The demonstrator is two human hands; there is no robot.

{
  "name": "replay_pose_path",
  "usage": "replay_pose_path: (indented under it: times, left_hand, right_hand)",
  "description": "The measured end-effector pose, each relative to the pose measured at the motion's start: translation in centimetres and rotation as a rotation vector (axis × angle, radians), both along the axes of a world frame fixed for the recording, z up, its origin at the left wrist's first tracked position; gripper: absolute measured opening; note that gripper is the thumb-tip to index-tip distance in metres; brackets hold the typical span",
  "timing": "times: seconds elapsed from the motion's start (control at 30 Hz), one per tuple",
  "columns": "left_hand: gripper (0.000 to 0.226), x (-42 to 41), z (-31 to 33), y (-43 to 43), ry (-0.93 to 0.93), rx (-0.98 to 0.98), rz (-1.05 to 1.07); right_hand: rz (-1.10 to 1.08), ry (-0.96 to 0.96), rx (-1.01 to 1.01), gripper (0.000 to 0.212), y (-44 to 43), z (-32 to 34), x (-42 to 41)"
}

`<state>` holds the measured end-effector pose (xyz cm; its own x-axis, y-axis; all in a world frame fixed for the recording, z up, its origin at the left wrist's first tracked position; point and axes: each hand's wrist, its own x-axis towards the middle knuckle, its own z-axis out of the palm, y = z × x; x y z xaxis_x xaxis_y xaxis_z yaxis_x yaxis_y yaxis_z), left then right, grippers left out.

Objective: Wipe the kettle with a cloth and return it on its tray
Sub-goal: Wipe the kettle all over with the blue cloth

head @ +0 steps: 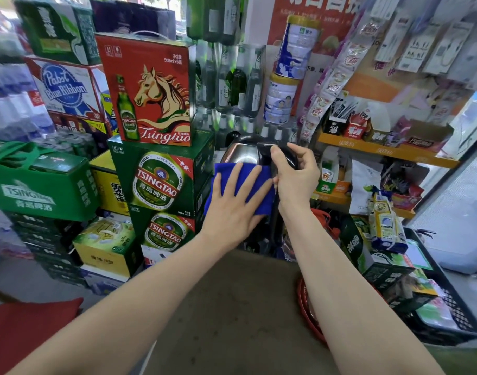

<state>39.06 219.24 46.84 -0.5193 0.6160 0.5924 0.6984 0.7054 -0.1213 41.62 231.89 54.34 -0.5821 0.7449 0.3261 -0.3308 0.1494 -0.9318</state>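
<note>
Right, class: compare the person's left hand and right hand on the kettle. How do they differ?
The left hand lies flat with fingers spread; the right hand is curled. The left hand presses the blue cloth against the kettle; the right hand grips the kettle's black handle. Both are bare and work on the same kettle.

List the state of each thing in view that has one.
kettle: held up by its handle, off the tray.
cloth: pressed flat on the kettle's side.
left hand: fingers straight, pressing the cloth.
right hand: grips the kettle's handle.
tray: no kettle on it, partly hidden by forearm.
</note>
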Motion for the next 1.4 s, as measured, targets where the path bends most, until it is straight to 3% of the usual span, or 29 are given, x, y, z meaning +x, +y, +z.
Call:
replay_pose_path:
  times: [0.17,0.33,0.4,0.5,0.6,0.67,0.73,0.8,0.87,0.97,1.17,1.33,1.4]
  left_hand:
    - [0.064,-0.5,4.9,1.4,-0.126,0.123,0.106]
    - [0.066,2.1,2.9,1.2,-0.008,-0.138,0.038]
    - [0.066,1.8,3.0,0.7,-0.028,-0.159,0.000]
    - [0.064,0.2,5.0,1.1,-0.169,-0.018,0.022]
    - [0.061,-2.7,7.8,1.1,-0.497,0.280,0.030]
    - [0.062,-3.2,8.2,0.7,-0.613,0.396,0.055]
    - [0.063,-1.4,6.7,0.8,-0.484,0.298,0.120]
    - [0.064,1.3,4.3,1.5,-0.206,0.054,0.114]
    - [0.064,2.4,2.9,2.2,-0.065,-0.129,0.055]
    - [0.064,0.3,4.3,2.3,-0.121,-0.098,0.017]
    - [0.064,-1.2,6.0,1.6,-0.478,0.330,0.126]
    - [0.065,3.1,2.0,2.5,-0.132,0.015,0.116]
    - [0.063,1.9,2.9,3.0,-0.147,0.012,0.088]
  right_hand:
    - [0.021,0.038,-0.312,0.024,1.7,0.9,-0.7]
    - [-0.004,0.042,-0.505,0.022,4.1,1.1,-0.5]
    - [-0.010,0.039,-0.514,0.022,4.4,0.7,-0.4]
    - [0.032,0.016,-0.516,0.022,4.1,0.2,-0.1]
    - [0.081,-0.011,-0.522,0.022,3.7,0.1,0.2]
    - [0.084,-0.015,-0.513,0.023,3.6,0.2,0.3]
    - [0.075,-0.017,-0.491,0.022,3.6,0.3,0.1]
    - [0.050,-0.013,-0.476,0.022,3.6,0.4,-0.1]
    - [0.039,-0.012,-0.460,0.025,3.4,0.1,-0.1]
    - [0.061,-0.030,-0.440,0.027,3.1,-0.1,0.1]
    - [0.058,-0.042,-0.441,0.022,3.3,-0.1,0.7]
    - [0.040,-0.017,-0.471,0.017,3.8,-0.2,0.7]
    - [0.050,-0.022,-0.453,0.016,3.6,-0.2,0.6]
